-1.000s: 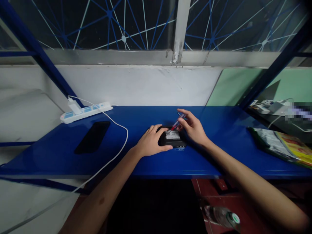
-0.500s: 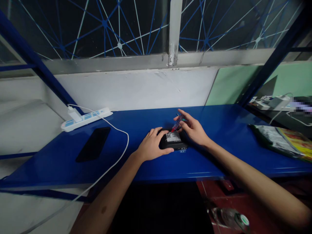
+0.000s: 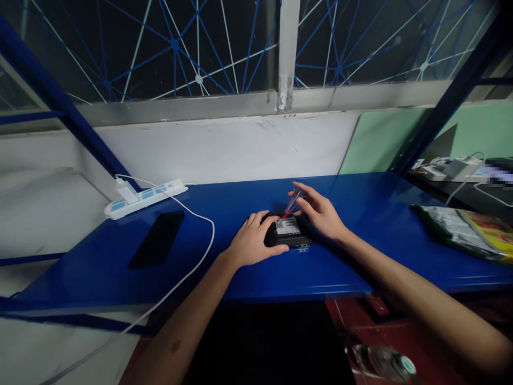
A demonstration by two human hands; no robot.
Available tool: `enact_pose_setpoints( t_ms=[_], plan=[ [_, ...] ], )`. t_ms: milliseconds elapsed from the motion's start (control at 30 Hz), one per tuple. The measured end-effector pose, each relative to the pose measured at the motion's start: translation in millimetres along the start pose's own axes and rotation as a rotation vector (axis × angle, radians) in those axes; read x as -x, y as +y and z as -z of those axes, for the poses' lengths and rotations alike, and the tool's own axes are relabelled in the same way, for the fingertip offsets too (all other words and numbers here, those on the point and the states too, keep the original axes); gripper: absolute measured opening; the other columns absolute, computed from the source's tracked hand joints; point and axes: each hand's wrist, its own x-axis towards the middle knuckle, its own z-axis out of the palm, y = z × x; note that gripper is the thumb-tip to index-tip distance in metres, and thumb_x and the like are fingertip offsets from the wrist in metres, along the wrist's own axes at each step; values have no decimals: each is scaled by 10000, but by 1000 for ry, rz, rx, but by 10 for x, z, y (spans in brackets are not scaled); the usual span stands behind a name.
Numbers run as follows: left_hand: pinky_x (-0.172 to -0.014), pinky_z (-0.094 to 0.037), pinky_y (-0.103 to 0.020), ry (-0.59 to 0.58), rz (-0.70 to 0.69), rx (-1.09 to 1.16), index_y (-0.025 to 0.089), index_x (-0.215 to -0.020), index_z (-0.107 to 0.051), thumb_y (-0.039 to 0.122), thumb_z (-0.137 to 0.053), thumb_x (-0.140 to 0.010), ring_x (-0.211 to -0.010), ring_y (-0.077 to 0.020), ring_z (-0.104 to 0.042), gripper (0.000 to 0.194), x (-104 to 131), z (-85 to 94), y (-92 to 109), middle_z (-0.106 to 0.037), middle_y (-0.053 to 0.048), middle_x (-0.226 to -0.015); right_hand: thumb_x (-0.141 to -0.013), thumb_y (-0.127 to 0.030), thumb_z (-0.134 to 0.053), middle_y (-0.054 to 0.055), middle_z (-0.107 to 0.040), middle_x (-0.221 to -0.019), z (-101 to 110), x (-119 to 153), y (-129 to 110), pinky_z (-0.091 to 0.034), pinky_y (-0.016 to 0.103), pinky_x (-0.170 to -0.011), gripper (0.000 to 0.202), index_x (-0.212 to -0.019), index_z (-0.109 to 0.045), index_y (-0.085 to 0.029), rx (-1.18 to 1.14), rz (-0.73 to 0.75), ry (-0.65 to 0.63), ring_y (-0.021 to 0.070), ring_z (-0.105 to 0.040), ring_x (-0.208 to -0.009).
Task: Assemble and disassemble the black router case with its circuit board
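In the head view, at the centre of the frame, holds a black box point(image 3: 285, 240) flat on the blue table point(image 3: 248, 280) with the left hand point(image 3: 253, 240): fingers across the left part, thumb along the near side, gripping without lifting, probably to prevent sliding or turning. Lies with its label point(image 3: 287, 226) up, likely to offer this face to the tool. Just right of centre, pinches a slim screwdriver point(image 3: 293, 203) in the right hand point(image 3: 319, 215), thumb and fingers closed on the clear handle, perhaps for fine control. Slants down and left toward the label's left side; too fine to tell there between contact and a slight gap. At left, a dark phone point(image 3: 157, 240), laid well apart from the box, seemingly out of the way. Above it, at the table's back corner, a white power strip point(image 3: 148, 200), presumably placed to feed the white cable point(image 3: 213, 231).
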Motion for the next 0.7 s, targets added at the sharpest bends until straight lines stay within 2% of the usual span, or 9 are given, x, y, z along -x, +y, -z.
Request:
enact_pose_setpoints(
  t_ms=[200, 400, 567, 700],
  plan=[
    [-1092, -399, -563, 3, -7, 1, 276, -1405, -449, 723, -618, -804, -1344, -374, -418, 767, 6, -14, -20, -406, -125, -1503, -935, -335, -531, 86, -616, -1356, 9, -4, 22, -626, 448, -846, 557, -1485, -448, -313, -39, -9, -32, 217, -692, -971],
    [-1102, -393, -549, 8, -2, -6, 259, -1409, -458, 688, -640, -812, -1338, -368, -420, 758, 2, -5, -5, -416, -122, -1497, -928, -357, -571, 89, -653, -1170, -2, 0, 1, -622, 365, -707, 548, -1459, -464, -267, 14, 6, -16, 207, -690, -896],
    [-1100, -392, -554, 5, 2, -3, 276, -1420, -447, 701, -634, -809, -1339, -368, -415, 767, 5, -11, -12, -413, -110, -1503, -899, -389, -647, 34, -644, -938, -3, 8, -18, -596, 330, -651, 475, -1341, -540, -251, 48, 23, 14, 176, -670, -761],
    [-1103, -392, -552, 5, 1, -7, 256, -1421, -449, 692, -638, -811, -1342, -368, -416, 773, 6, -8, -6, -407, -124, -1508, -902, -415, -634, 37, -658, -955, 7, 7, -19, -596, 339, -652, 435, -1300, -579, -246, 54, 8, 21, 171, -660, -745]
  ],
)
